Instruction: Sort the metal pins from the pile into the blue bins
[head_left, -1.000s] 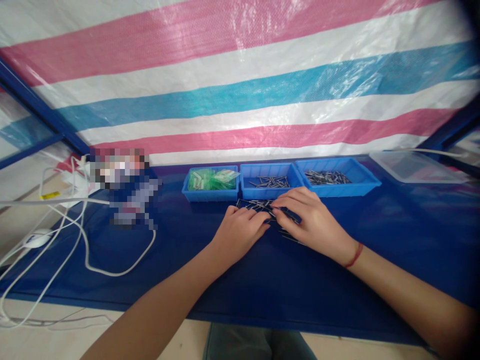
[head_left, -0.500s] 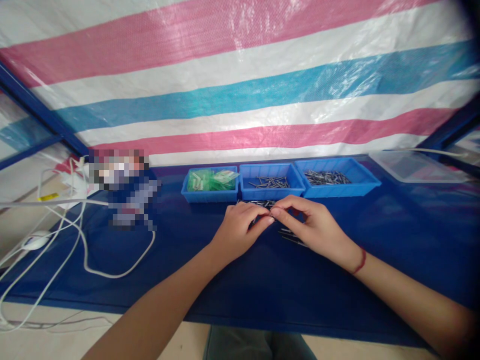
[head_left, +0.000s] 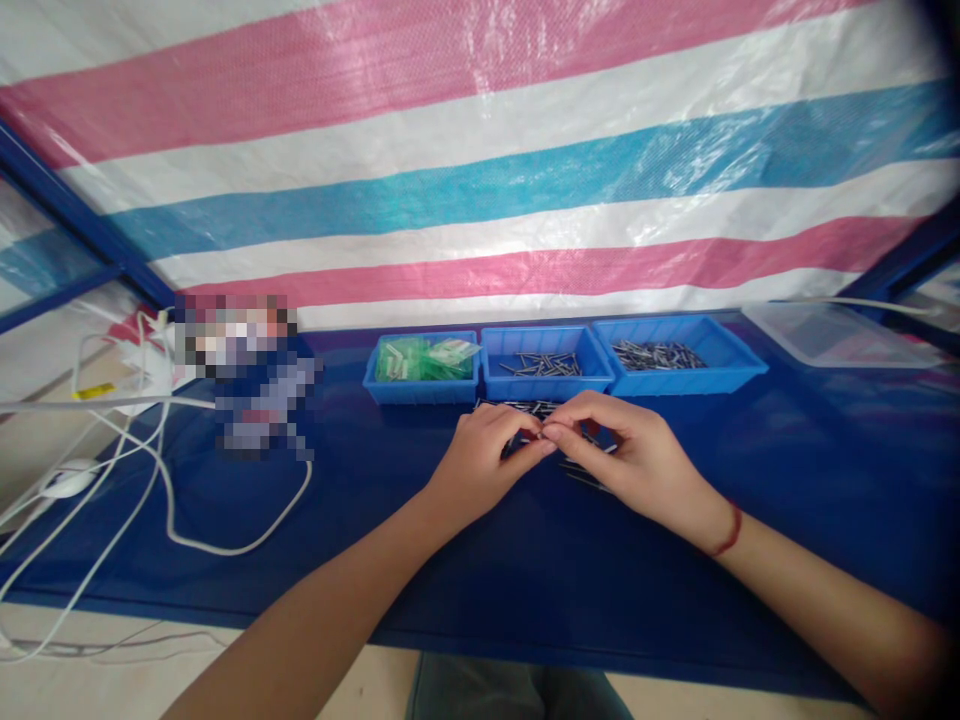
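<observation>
My left hand (head_left: 484,455) and my right hand (head_left: 637,450) meet over the blue table, thumb and fingertips of each pinched together. Whatever lies between the fingertips is too small and covered to make out. Under and behind the hands lie loose thin metal pins (head_left: 531,407), partly hidden by the fingers. A few more long pins (head_left: 581,474) stick out below my right palm. Just beyond the hands, the middle blue bin (head_left: 546,386) holds several similar metal pieces (head_left: 547,364).
The left blue bin (head_left: 421,394) holds green plastic packets (head_left: 427,358). More metal pins (head_left: 656,355) fill part of the right blue bin (head_left: 690,378). A clear plastic lid (head_left: 832,340) lies at the back right. White cables (head_left: 169,500) loop over the table's left side. Behind hangs a striped sheet (head_left: 480,200).
Both hands have shifted very slightly to the right and stay pinched together at the fingertips. The bins show a similar small shift in the view.
</observation>
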